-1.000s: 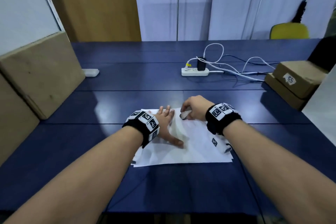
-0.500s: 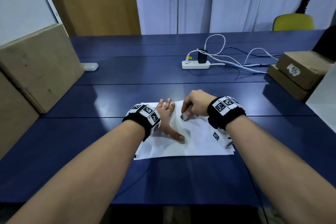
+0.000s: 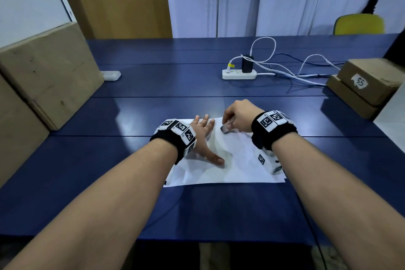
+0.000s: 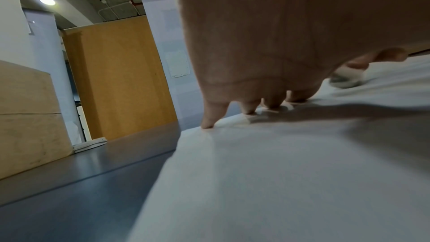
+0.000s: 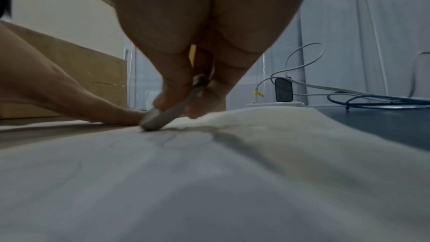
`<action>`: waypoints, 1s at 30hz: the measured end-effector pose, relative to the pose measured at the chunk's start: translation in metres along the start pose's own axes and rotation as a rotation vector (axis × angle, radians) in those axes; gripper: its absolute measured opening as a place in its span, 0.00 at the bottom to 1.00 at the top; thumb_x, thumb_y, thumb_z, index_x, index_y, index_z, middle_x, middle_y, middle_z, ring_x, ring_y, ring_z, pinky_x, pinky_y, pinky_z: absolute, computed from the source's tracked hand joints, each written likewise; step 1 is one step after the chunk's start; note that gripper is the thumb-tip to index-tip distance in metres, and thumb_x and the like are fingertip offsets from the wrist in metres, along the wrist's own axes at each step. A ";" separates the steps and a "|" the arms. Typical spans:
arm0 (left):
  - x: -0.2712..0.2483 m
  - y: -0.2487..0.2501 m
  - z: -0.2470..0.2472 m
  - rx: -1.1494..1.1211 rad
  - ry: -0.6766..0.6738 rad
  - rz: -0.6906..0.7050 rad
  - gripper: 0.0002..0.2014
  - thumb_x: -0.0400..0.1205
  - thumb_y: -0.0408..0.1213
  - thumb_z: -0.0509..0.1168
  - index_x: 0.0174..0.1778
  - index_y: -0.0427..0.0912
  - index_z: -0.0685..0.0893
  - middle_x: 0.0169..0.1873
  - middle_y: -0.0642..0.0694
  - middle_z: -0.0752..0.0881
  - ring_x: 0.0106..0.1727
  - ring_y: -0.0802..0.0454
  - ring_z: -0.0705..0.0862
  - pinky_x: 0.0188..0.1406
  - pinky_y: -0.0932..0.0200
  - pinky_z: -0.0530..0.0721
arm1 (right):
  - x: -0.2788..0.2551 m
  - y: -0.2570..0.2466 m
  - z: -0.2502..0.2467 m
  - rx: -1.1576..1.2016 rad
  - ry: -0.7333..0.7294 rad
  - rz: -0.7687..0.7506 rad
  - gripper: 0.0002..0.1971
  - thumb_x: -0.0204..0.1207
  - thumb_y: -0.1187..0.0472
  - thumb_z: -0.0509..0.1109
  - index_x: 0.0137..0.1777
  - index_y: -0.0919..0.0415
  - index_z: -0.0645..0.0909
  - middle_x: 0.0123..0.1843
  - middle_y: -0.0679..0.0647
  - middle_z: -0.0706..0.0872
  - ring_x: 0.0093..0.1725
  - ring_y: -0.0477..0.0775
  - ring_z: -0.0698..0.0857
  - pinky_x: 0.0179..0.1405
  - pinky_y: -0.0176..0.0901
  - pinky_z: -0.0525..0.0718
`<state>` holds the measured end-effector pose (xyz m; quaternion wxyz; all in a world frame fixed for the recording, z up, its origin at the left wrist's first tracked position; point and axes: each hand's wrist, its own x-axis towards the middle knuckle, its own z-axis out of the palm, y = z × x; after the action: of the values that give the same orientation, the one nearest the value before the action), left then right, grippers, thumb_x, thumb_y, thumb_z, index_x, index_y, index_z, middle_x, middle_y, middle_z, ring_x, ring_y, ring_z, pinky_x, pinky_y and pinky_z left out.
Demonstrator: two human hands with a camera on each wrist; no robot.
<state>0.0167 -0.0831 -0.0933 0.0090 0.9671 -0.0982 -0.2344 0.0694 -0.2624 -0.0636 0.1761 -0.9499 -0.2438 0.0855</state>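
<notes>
The left hand (image 3: pixel 202 136) lies flat with straight, spread fingers, pressing down the white sheet of paper (image 3: pixel 236 169) on the blue table (image 3: pixel 131 116), its fingertips near the sheet's far edge. Just to its right, the right hand (image 3: pixel 237 116) pinches a small pale block (image 3: pixel 225 129) between its thumb and curled fingers. The block is tilted, and its lower end touches the paper just beside the left hand's forefinger.

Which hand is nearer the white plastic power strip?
Right. The right hand, pinching a small grey object, is in front of the white power strip; the left hand presses the white paper sheet, farther off, leftward.
</notes>
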 end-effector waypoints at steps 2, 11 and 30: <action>-0.001 0.001 -0.001 0.000 0.005 -0.005 0.74 0.56 0.81 0.70 0.86 0.51 0.33 0.86 0.53 0.31 0.86 0.47 0.33 0.82 0.34 0.42 | -0.004 -0.001 0.000 0.041 -0.114 -0.022 0.06 0.65 0.61 0.81 0.43 0.53 0.92 0.32 0.48 0.90 0.25 0.41 0.85 0.40 0.42 0.89; -0.002 0.002 -0.002 -0.003 0.010 -0.011 0.74 0.57 0.80 0.71 0.87 0.51 0.34 0.86 0.53 0.32 0.86 0.49 0.33 0.82 0.35 0.42 | -0.002 0.002 0.001 0.105 -0.159 0.003 0.07 0.61 0.59 0.85 0.39 0.54 0.92 0.32 0.53 0.92 0.25 0.45 0.86 0.35 0.42 0.90; -0.009 0.010 -0.007 0.039 0.175 -0.022 0.60 0.62 0.81 0.65 0.86 0.50 0.62 0.77 0.46 0.63 0.75 0.41 0.63 0.71 0.46 0.68 | 0.002 0.004 0.000 0.037 -0.126 0.000 0.04 0.70 0.64 0.79 0.41 0.54 0.91 0.26 0.44 0.86 0.22 0.42 0.83 0.41 0.47 0.91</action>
<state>0.0101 -0.0915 -0.0818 -0.0039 0.9849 -0.0910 -0.1473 0.0727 -0.2646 -0.0652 0.1780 -0.9392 -0.2527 0.1497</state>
